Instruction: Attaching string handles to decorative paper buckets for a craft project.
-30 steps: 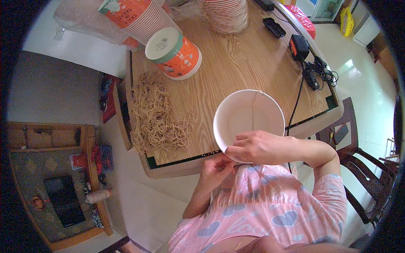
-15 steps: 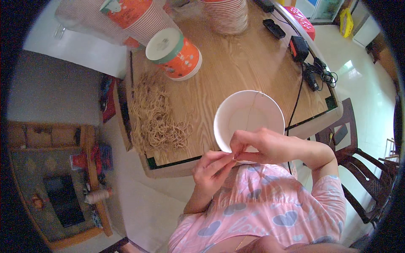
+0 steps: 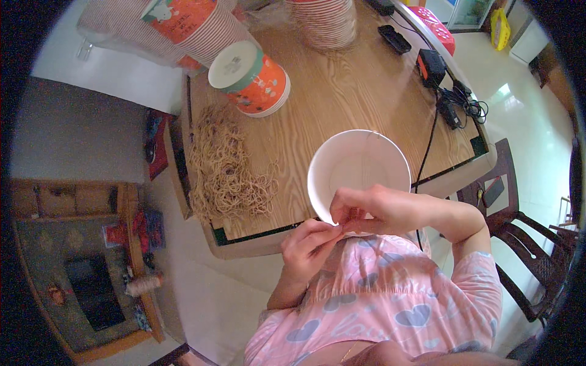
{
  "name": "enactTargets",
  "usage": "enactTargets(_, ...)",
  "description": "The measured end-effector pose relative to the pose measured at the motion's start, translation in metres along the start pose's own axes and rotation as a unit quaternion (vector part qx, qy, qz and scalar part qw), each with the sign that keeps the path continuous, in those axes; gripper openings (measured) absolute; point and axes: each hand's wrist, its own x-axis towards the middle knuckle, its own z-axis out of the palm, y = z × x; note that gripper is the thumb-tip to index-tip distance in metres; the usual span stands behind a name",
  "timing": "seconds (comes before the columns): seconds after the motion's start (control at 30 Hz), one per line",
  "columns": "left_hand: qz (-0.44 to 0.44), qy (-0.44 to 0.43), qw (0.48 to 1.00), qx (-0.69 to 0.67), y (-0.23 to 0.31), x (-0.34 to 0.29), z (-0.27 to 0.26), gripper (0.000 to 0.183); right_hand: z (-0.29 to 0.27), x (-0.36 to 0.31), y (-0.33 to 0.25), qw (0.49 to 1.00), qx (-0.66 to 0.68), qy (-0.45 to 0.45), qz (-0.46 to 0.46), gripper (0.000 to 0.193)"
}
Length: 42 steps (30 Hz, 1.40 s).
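A white paper bucket [image 3: 326, 158] stands at the table's near edge, its open mouth up toward me. At its far rim shows a short bit of thin string [image 3: 373, 135]; the string fades from sight inside the bucket. My right hand [image 3: 372, 210] bends over the near rim with its fingers pinched on what appears to be the string's near end. My left hand [image 3: 308, 244] is closed too, fingertips meeting the right ones at the rim. Whatever lies between the left fingertips is hidden. Left of the bucket spreads a tangled heap of tan strings [image 3: 235, 183].
Beyond the strings lies a short stack of orange and green paper buckets [image 3: 259, 85]. Taller bucket stacks [image 3: 323, 24] stand at the back. Along the right side are a black adapter [image 3: 431, 68] and coiled cables [image 3: 467, 110]. A dark wooden chair [image 3: 525, 238] stands at the right.
The string stretched across the bucket's inside earlier is now barely visible. My hands stay pinched together at the near rim, with only slight finger movement.
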Motion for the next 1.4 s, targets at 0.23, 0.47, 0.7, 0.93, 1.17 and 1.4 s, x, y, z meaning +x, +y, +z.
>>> enactTargets(0.23, 0.021, 0.023, 0.999, 0.007, 0.000, 0.005, 0.001, 0.016, -0.004, 0.002, -0.011, 0.995, -0.060, -0.023, 0.070, 0.018)
enactTargets(0.47, 0.034, 0.024, 0.999, 0.022, -0.008, 0.001, 0.002, 0.009, 0.001, 0.005, -0.008, 0.995, -0.090, 0.005, 0.046, 0.021)
enactTargets(0.7, 0.026, -0.011, 1.000, 0.001, -0.009, 0.003, 0.000, 0.010, 0.004, 0.008, -0.002, 0.995, -0.090, 0.033, 0.012, 0.018)
enactTargets(0.93, 0.068, -0.045, 0.996, 0.025, -0.009, 0.006, 0.000, 0.016, 0.004, 0.007, 0.003, 0.995, -0.084, 0.053, 0.011, 0.015)
enactTargets(1.17, 0.077, -0.092, 0.985, 0.126, -0.014, 0.009, -0.007, 0.023, 0.005, 0.003, 0.010, 0.986, -0.138, 0.092, -0.008, 0.016)
enactTargets(1.4, 0.089, -0.064, 0.987, 0.117, -0.025, -0.010, -0.003, 0.025, 0.010, 0.004, 0.028, 0.947, -0.309, 0.072, -0.058, 0.025)
